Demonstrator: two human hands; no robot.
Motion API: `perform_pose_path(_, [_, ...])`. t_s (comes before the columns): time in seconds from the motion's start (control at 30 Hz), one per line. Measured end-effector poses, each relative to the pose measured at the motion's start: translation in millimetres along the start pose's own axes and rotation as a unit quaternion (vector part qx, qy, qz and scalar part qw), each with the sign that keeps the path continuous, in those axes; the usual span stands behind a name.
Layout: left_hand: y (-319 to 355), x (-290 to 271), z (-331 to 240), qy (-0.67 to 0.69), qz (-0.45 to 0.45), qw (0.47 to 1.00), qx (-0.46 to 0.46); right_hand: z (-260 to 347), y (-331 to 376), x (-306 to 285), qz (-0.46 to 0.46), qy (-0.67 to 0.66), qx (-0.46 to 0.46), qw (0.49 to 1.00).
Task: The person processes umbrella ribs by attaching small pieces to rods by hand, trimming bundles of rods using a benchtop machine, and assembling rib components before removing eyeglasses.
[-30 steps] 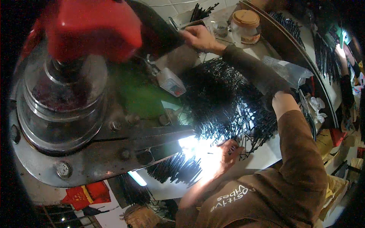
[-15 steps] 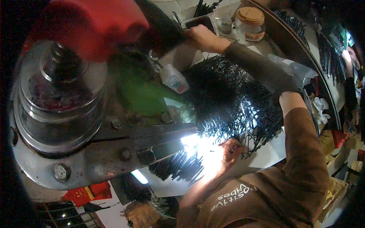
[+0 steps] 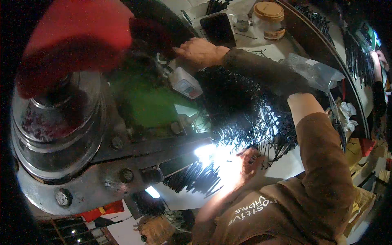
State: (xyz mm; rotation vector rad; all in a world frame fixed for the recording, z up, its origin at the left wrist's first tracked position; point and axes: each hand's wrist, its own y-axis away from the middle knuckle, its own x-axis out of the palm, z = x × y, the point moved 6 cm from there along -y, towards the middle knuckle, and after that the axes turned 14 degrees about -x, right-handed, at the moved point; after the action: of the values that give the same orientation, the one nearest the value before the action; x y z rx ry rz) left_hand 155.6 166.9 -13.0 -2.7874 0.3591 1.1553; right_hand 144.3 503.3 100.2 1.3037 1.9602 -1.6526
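Note:
My right hand (image 3: pixel 201 52) reaches across the bench with curled fingers round the dark handle of a screw press. A blurred red weight (image 3: pixel 77 41) belongs to the press, above its greasy metal screw housing (image 3: pixel 57 134). Under the bright lamp my left hand (image 3: pixel 247 162) lies low at the edge of a pile. Glare washes out its fingers and anything in them. Thin black rods (image 3: pixel 241 98), many with bent ends, form a big heap beyond that hand. More straight black rods (image 3: pixel 192 177) lie side by side nearer the press.
A small white counter (image 3: pixel 185 83) sits on the green press body (image 3: pixel 147 102). At the back are a dark phone-like slab (image 3: pixel 217 28), a glass cup (image 3: pixel 241 23) and a lidded jar (image 3: pixel 268 22). A clear plastic bag (image 3: pixel 312 71) lies right. Another person's hand (image 3: pixel 375 61) shows far right.
My right hand has moved left with the press handle, and the red weight has swung left and down. The view has shifted slightly. My left hand stays in nearly the same place.

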Motion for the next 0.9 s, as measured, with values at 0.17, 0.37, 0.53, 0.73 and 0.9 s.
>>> perform_pose_path(0.17, [-1, 1, -2, -0.007, 0.007, 1.0, 0.019, -5, -2, 22, 0.054, -0.064, 0.034, 0.996])
perform_pose_path(0.37, [-5, 18, 26, 0.156, 0.061, 0.974, -0.153, -2, -2, 10, 0.031, -0.145, 0.093, 0.985])
perform_pose_path(0.53, [-7, 0, -6, 0.08, 0.021, 0.995, 0.046, -6, 2, 10, 0.034, -0.131, 0.088, 0.987])
perform_pose_path(0.73, [-2, -3, -12, 0.015, 0.018, 0.998, 0.05, -17, -5, 42, 0.086, -0.113, 0.064, 0.988])
perform_pose_path(0.9, [-8, -3, -15, 0.075, 0.04, 0.996, 0.008, -3, -4, 24, 0.084, -0.113, 0.075, 0.987])
